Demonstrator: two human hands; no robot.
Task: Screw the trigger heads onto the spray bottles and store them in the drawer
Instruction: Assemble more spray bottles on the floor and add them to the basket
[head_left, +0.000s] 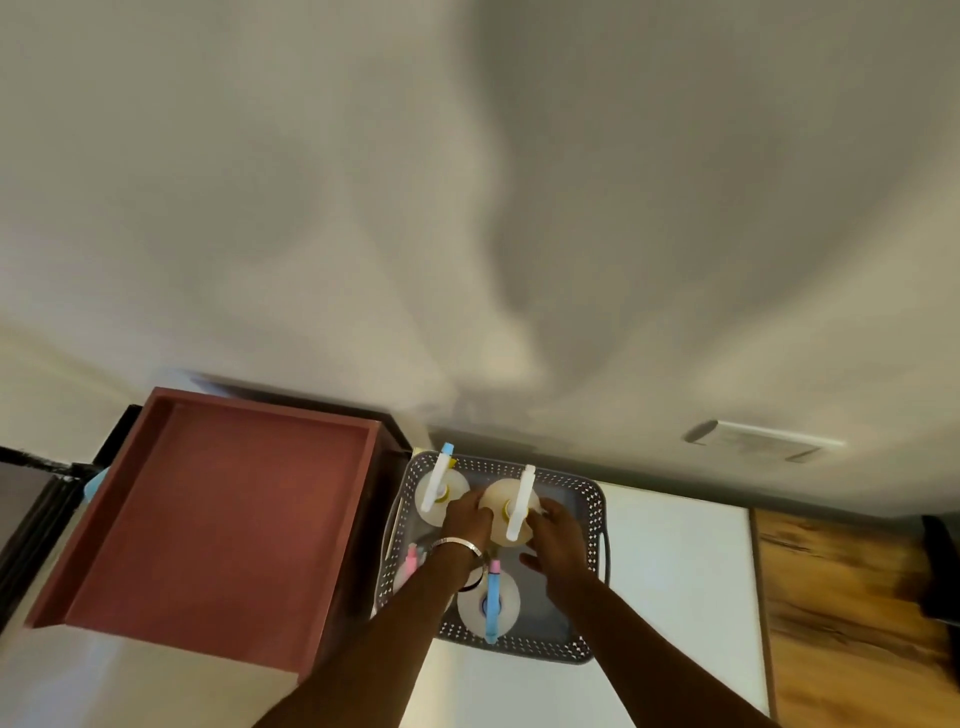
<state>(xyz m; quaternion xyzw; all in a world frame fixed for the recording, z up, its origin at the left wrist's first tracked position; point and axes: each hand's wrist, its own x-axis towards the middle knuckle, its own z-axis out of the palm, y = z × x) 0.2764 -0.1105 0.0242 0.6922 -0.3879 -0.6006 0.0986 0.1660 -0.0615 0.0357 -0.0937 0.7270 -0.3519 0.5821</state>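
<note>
A grey perforated basket (592, 499) holds several white spray bottles seen from above. My left hand (465, 522) and my right hand (556, 535) clasp opposite sides of one bottle with a white trigger head (501, 501) at the basket's far middle. Another bottle with a white and blue trigger head (439, 488) stands at the far left. A bottle with a blue trigger head (491, 605) stands near the front. A pink-topped bottle (410, 561) is partly hidden under my left wrist. An open reddish-brown drawer (218, 514) lies to the left, with nothing inside.
The basket rests on a white surface (675, 571). A wood-grain panel (852, 597) lies to the right. A pale wall fills the upper view, with a white vent (763, 441) low on it. A dark object sits at the left edge.
</note>
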